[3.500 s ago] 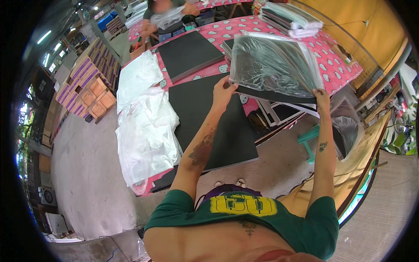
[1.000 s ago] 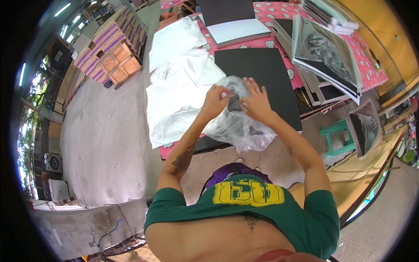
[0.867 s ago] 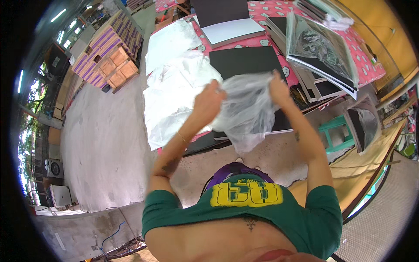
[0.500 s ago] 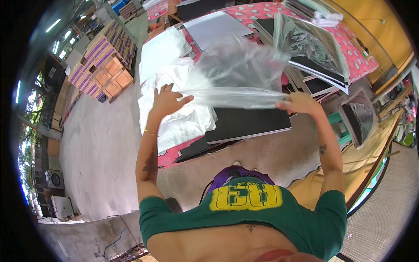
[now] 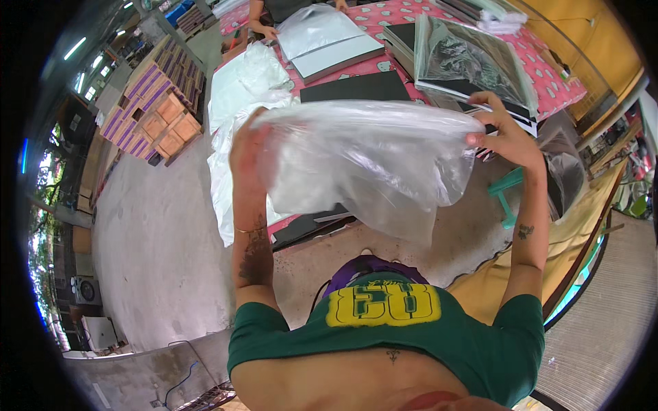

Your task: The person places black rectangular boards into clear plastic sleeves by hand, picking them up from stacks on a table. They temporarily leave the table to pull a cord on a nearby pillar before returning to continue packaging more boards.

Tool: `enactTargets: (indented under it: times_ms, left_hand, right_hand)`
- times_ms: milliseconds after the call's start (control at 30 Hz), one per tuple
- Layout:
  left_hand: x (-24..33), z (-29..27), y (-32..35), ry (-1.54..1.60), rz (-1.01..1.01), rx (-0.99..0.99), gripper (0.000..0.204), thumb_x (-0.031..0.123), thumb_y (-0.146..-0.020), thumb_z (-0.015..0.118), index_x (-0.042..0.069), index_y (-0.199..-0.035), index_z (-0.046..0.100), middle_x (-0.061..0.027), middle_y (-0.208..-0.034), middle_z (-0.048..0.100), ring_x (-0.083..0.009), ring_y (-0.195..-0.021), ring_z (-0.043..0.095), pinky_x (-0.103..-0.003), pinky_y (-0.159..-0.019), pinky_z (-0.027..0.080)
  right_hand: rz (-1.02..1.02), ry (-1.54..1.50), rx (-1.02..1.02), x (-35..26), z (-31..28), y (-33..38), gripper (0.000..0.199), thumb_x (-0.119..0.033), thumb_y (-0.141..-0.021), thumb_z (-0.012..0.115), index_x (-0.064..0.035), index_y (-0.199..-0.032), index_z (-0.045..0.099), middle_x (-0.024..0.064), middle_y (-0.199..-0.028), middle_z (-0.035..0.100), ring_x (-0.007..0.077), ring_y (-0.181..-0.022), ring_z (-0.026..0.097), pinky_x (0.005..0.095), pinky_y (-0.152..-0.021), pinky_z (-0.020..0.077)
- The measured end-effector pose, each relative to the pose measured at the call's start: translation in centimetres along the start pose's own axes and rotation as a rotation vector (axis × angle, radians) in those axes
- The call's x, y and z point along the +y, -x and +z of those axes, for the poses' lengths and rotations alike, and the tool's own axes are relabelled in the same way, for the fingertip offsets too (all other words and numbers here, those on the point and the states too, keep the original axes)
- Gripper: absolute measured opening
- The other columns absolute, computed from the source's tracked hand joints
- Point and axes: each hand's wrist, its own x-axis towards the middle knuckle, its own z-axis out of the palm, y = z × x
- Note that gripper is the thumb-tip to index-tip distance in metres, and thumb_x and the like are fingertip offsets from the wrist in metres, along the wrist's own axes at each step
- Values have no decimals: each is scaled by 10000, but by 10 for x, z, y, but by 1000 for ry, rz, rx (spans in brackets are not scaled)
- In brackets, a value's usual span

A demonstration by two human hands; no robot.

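A clear plastic bag (image 5: 384,157) is stretched wide between my two hands above the near side of the table, its lower part hanging loose. My left hand (image 5: 248,154) has one end of it; the fingers are blurred and partly seen through the film. At the other end, my right hand (image 5: 507,137) grips the bag's corner with bent fingers and thumb. Behind the bag a flat black panel (image 5: 360,88) lies on the table, mostly covered by the film. Crumpled white plastic sheets (image 5: 240,82) are heaped beside my left hand.
Across the pink patterned table (image 5: 377,24), another person's hands (image 5: 271,32) are at a film-covered white panel (image 5: 336,58). Black panels in clear film (image 5: 473,61) are stacked at the right. A green stool (image 5: 506,195) stands below. Stacked boxes (image 5: 154,103) stand on the left floor.
The bag has been raised and spread, and now hangs toward me. My right hand moved up and right, the left slightly up. A white panel at the far side now has film over it.
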Motion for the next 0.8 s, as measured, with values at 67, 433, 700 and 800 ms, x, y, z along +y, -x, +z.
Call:
enactTargets:
  times_ms: [67, 433, 700, 800]
  left_hand:
    - [-7, -3, 8, -133, -5, 142, 357, 155, -910, 520, -59, -1195, 495, -134, -1116, 603, -215, -964, 601, -328, -855, 490]
    - [4, 16, 17, 831, -321, -128, 620, 542, -958, 260, 31, -1245, 462, -187, -1059, 614, -393, -945, 596, -555, -915, 421]
    - [11, 11, 24, -229, -294, -542, 582, 512, -934, 425, -7, -1166, 552, -99, -996, 621, -144, -893, 577, -291, -802, 471]
    - [23, 27, 13, 381, -142, -135, 548, 462, -931, 454, -7, -1203, 535, -104, -1046, 624, -162, -935, 604, -294, -818, 484]
  right_hand:
    - [-54, -332, 27, 11, 4, 0, 370, -353, -876, 618, -27, -1051, 617, 74, -1068, 584, 244, -985, 573, 364, -900, 431]
    - [61, -1204, 124, 19, -4, -2, 589, -307, -860, 646, -55, -1333, 401, 25, -851, 615, 90, -701, 595, 204, -596, 495]
    - [226, -822, -248, 50, -7, 15, 613, -305, -737, 768, -24, -1220, 514, 33, -1038, 582, 118, -798, 596, 274, -709, 520]
    - [328, -229, -788, 42, 9, 21, 422, -183, -652, 816, -19, -996, 634, 46, -856, 638, 179, -829, 611, 290, -719, 500]
